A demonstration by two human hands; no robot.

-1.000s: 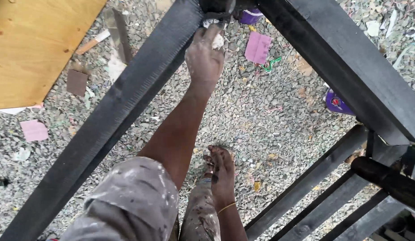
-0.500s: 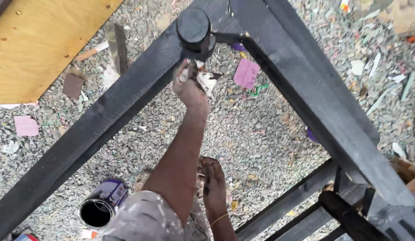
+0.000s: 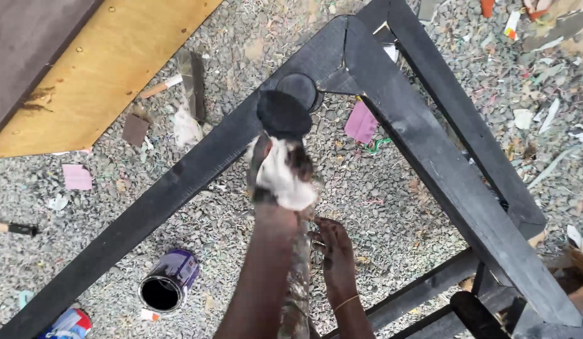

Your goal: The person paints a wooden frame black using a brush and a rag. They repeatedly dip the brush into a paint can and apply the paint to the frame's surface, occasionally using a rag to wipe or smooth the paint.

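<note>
Head view: right hand [image 3: 280,179] is closed around a white rag [image 3: 284,176] with a black pad [image 3: 283,115] at its 12 o'clock, pressed near the black frame [image 3: 178,182] corner. Left hand is out of sight. An open paint can [image 3: 168,280] lies at 8 o'clock from the hand.

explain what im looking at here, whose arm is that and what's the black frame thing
This is one view from a camera worn on a person's head, looking down. The raised arm is theirs; which one cannot be told. That hand grips a white cloth with a black pad at the top, pressed near the corner of a black-painted wooden frame. Below is their bare foot on gravel. On the ground lie an open paint can, a yellow board, and paper scraps.
</note>
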